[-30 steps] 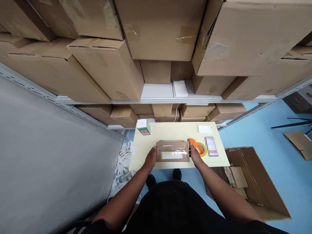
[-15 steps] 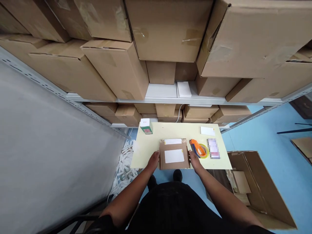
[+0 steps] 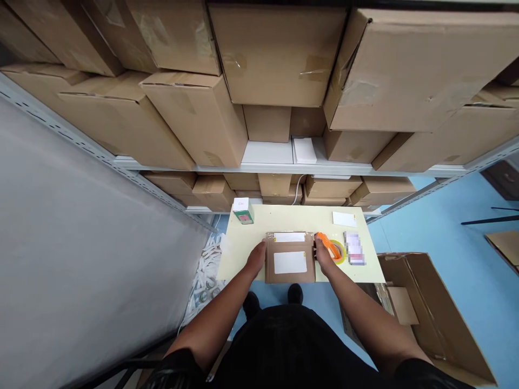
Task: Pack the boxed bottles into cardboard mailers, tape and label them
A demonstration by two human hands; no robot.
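Between my two hands is a small brown cardboard box (image 3: pixel 290 277) with two white labels, one on its top and one along its far edge. My left hand (image 3: pixel 256 258) grips its left side. Against its right side is my right hand (image 3: pixel 324 257), with the fingers closed around that edge. Just beyond the right hand lies an orange tape dispenser (image 3: pixel 329 244) with a yellow-rimmed roll of tape (image 3: pixel 339 253), partly covered by the hand. The undersides of the box and some fingertips are hidden.
The cream table (image 3: pixel 284 216) holds a white and green box (image 3: pixel 243 211), a white label stack (image 3: pixel 344 219) and a blurred printed packet (image 3: pixel 354 248). An open carton (image 3: pixel 441 308) stands right on the floor. Behind is a shelf (image 3: pixel 263 154) of cartons; white scraps (image 3: pixel 208 275) lie left.
Both hands have shifted slightly farther up the sides of the box. The right hand now covers more of the tape dispenser. The box stays nearly in place.
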